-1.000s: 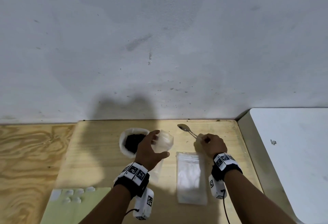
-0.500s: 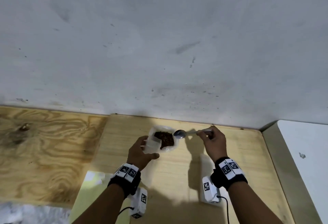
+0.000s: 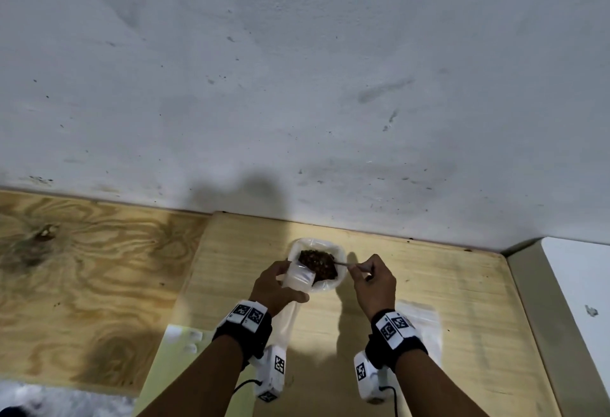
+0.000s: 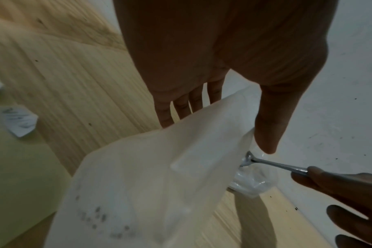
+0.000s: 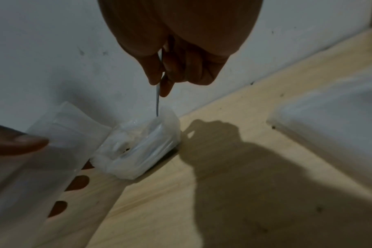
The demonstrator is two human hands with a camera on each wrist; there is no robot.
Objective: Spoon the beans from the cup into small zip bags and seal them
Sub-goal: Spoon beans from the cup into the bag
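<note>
A white plastic-lined cup [image 3: 333,285] of dark brown beans [image 3: 317,262] stands near the wall on the pale wooden board. My left hand [image 3: 275,286] holds a clear zip bag [image 3: 298,279] by its mouth, right beside the cup's left rim; thumb and fingers pinch the bag [image 4: 164,176]. My right hand [image 3: 373,279] pinches the handle of a metal spoon [image 3: 343,264], whose bowl dips into the beans. In the right wrist view the spoon [image 5: 158,99] points down into the cup [image 5: 138,149].
Another clear zip bag [image 3: 421,324] lies flat on the board behind my right wrist. A pale green sheet [image 3: 158,370] with small white labels [image 3: 193,335] lies at the lower left. The wall runs just behind the cup; a white surface [image 3: 581,301] adjoins on the right.
My right hand has swung the spoon left and lowered its bowl into the beans. My left hand has brought the bag's mouth up to the cup's rim. The head camera has panned.
</note>
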